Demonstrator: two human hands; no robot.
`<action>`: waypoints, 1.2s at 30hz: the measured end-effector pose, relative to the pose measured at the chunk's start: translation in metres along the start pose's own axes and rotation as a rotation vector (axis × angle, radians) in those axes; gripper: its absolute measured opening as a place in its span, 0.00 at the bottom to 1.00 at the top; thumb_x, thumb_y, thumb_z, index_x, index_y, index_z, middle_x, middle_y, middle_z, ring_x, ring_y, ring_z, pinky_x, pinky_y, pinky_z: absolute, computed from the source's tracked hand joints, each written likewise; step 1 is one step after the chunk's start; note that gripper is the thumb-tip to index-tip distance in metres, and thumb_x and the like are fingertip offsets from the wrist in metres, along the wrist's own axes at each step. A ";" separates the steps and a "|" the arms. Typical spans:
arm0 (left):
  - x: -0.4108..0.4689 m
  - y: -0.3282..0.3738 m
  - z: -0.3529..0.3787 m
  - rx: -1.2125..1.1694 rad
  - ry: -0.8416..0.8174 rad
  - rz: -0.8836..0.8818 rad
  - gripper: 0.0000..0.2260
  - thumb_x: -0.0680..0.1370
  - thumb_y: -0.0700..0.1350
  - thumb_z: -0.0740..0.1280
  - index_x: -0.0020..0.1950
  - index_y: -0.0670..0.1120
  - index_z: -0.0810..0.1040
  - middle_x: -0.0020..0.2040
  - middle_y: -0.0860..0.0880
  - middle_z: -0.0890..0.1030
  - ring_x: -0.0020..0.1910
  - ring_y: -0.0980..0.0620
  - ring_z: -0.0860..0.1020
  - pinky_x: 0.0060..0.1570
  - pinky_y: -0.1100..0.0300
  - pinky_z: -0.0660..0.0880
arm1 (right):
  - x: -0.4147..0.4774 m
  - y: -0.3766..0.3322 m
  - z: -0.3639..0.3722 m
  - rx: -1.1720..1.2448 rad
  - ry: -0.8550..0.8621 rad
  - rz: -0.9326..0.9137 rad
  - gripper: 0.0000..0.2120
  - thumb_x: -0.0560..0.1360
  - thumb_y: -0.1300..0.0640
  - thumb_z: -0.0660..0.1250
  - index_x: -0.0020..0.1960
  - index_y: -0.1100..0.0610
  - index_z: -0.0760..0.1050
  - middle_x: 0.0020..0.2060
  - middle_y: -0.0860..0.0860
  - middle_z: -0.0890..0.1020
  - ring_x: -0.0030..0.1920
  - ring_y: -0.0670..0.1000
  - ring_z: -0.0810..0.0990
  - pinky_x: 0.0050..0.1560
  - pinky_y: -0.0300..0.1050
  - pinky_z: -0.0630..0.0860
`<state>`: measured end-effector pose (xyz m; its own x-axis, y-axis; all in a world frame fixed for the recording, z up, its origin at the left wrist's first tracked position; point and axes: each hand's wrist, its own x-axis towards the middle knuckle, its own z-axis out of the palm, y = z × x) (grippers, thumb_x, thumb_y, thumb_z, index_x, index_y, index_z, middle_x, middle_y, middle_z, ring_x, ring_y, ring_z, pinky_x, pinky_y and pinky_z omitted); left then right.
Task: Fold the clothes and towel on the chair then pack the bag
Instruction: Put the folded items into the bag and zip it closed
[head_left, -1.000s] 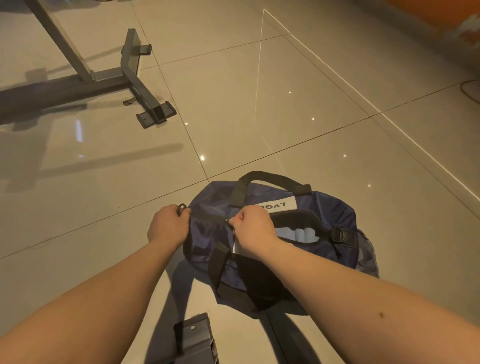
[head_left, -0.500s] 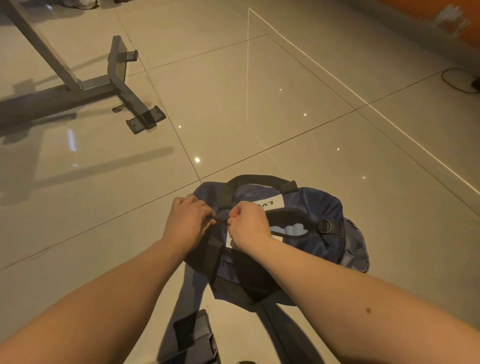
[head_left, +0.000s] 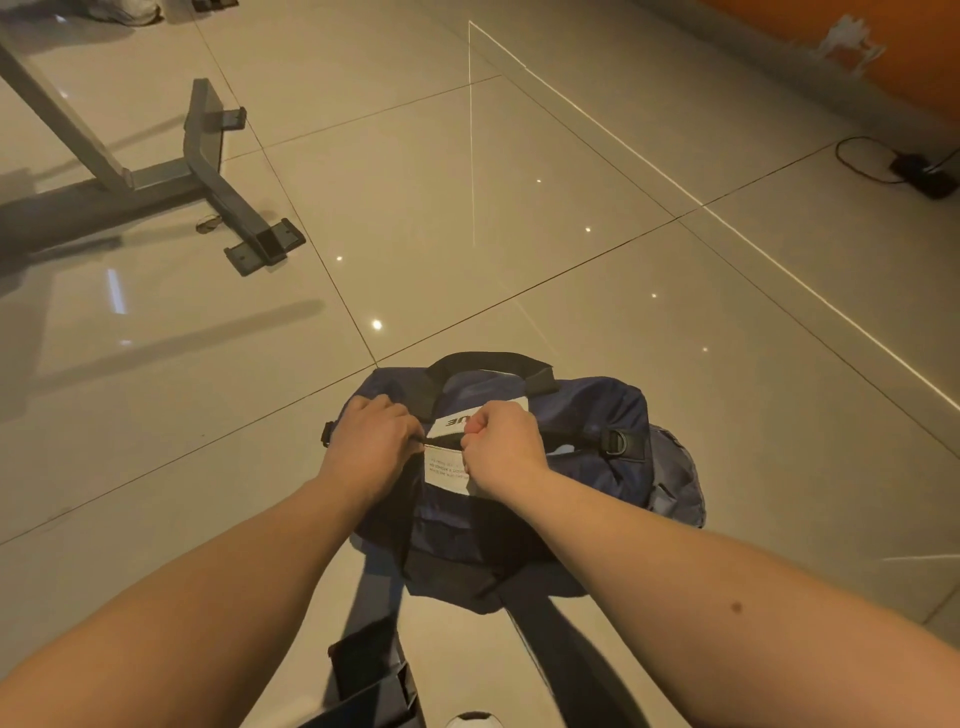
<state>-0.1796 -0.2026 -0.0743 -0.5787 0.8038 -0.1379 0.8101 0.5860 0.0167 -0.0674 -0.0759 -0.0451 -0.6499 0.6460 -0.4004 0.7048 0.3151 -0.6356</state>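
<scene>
our left hand (head_left: 371, 447): pinching navy fabric duffel bag (head_left: 587, 415) top | our right hand (head_left: 501, 447): fisted on zip just beside it

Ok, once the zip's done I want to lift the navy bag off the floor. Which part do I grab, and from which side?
Take the black carry handle on the far side of the bag, reaching from above. It arches up clear of the fabric, leaving a gap for fingers. Both hands, the left hand and the right hand, are closed on the bag's top, so free one first.

Left hand (head_left: 371, 447) and right hand (head_left: 501, 447) gripping navy bag (head_left: 587, 415) on floor (head_left: 519, 234)
</scene>
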 end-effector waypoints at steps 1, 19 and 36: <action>-0.001 0.000 0.000 -0.003 -0.002 -0.007 0.13 0.84 0.55 0.63 0.65 0.57 0.81 0.63 0.56 0.81 0.62 0.52 0.73 0.65 0.56 0.65 | -0.001 0.002 -0.004 0.002 -0.002 0.003 0.06 0.77 0.65 0.67 0.45 0.56 0.79 0.43 0.54 0.83 0.45 0.54 0.83 0.44 0.47 0.81; 0.004 0.058 -0.015 -0.126 -0.009 0.159 0.17 0.82 0.60 0.64 0.69 0.57 0.78 0.67 0.55 0.77 0.66 0.52 0.71 0.68 0.53 0.63 | -0.008 0.034 -0.042 0.052 0.054 0.045 0.10 0.76 0.64 0.67 0.40 0.53 0.79 0.39 0.51 0.83 0.41 0.53 0.83 0.46 0.53 0.84; 0.021 0.122 -0.029 0.031 -0.028 0.194 0.13 0.83 0.56 0.64 0.66 0.57 0.80 0.63 0.55 0.79 0.61 0.52 0.73 0.60 0.55 0.67 | -0.021 0.070 -0.088 0.072 0.067 0.018 0.07 0.77 0.64 0.66 0.44 0.57 0.81 0.41 0.53 0.84 0.45 0.55 0.83 0.48 0.55 0.82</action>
<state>-0.0959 -0.1117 -0.0466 -0.4086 0.8982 -0.1622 0.9091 0.4164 0.0156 0.0208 -0.0059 -0.0233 -0.6148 0.6973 -0.3685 0.6926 0.2538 -0.6752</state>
